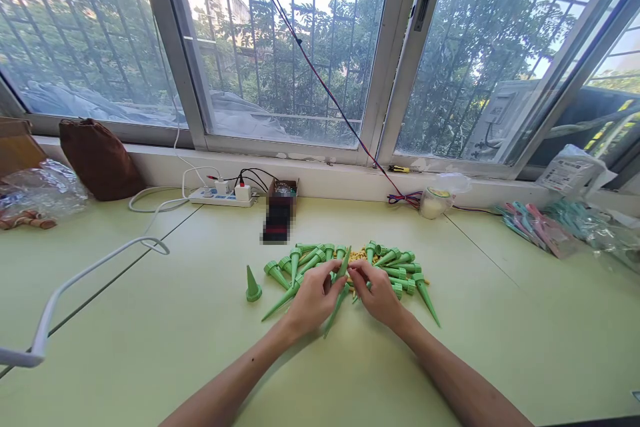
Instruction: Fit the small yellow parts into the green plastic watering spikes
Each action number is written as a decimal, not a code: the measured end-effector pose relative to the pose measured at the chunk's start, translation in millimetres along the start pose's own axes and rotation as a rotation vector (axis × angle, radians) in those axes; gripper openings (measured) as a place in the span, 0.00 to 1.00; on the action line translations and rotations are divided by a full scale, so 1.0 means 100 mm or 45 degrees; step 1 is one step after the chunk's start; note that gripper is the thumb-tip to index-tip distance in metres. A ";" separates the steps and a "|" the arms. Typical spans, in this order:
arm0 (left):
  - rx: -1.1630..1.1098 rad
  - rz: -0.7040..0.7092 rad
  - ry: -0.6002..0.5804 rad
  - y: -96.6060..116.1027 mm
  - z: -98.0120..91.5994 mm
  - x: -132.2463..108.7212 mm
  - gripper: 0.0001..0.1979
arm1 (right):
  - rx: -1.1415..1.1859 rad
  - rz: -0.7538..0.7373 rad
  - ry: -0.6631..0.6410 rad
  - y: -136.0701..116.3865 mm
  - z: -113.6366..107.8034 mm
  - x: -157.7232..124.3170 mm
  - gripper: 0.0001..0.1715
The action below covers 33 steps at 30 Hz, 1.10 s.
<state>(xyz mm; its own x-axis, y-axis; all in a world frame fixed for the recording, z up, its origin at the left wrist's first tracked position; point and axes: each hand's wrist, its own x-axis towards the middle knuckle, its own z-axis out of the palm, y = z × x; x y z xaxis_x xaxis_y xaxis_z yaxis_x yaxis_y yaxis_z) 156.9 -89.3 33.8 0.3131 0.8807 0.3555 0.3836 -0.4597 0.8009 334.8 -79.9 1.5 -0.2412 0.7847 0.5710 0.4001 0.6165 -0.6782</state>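
My left hand (314, 297) grips a green plastic plant-watering spike (345, 261), its tip pointing up and slightly to the right. Close against that spike, my right hand (379, 290) has its thumb and fingers pinched together; what they hold, if anything, is too small to make out. Around both hands lie several more green spikes (424, 300) with ribbed caps, spread in a loose heap. Small yellow pieces (358, 254) are scattered among them, partly hidden by my hands. One separate green spike (253, 285) stands upright on its cap, left of the heap.
The pale green table (150, 347) runs to a window ledge. A white cable (55, 297) arcs over the left side. At the back are a power strip (220, 197), a small box (285, 190), a brown pouch (100, 160) and a tape roll (436, 203). Bagged pink and teal items (543, 227) lie right.
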 end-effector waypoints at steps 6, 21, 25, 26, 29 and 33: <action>-0.233 -0.114 0.054 -0.02 0.00 0.04 0.14 | 0.036 -0.014 0.005 -0.03 0.00 0.00 0.11; -0.423 -0.176 0.091 -0.12 0.01 0.07 0.17 | 0.030 -0.082 -0.020 -0.01 -0.01 0.00 0.11; -0.413 -0.142 0.125 -0.12 0.01 0.07 0.16 | 0.024 -0.075 -0.012 0.01 -0.01 0.00 0.10; -0.416 -0.137 0.126 -0.13 0.02 0.07 0.16 | 0.025 -0.076 -0.010 0.01 -0.01 0.00 0.10; -0.407 -0.138 0.109 -0.14 0.02 0.07 0.16 | 0.024 -0.074 -0.009 0.01 -0.01 0.00 0.11; -0.355 -0.161 0.093 -0.15 0.02 0.06 0.15 | 0.004 -0.076 -0.010 0.02 0.00 0.00 0.11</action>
<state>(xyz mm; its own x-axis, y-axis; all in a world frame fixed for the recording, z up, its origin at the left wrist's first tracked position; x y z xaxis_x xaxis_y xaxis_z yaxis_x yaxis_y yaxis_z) 154.8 -77.1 23.0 0.2110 0.9394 0.2703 0.1590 -0.3059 0.9387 335.7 -78.3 0.3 -0.2712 0.7472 0.6067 0.3820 0.6621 -0.6447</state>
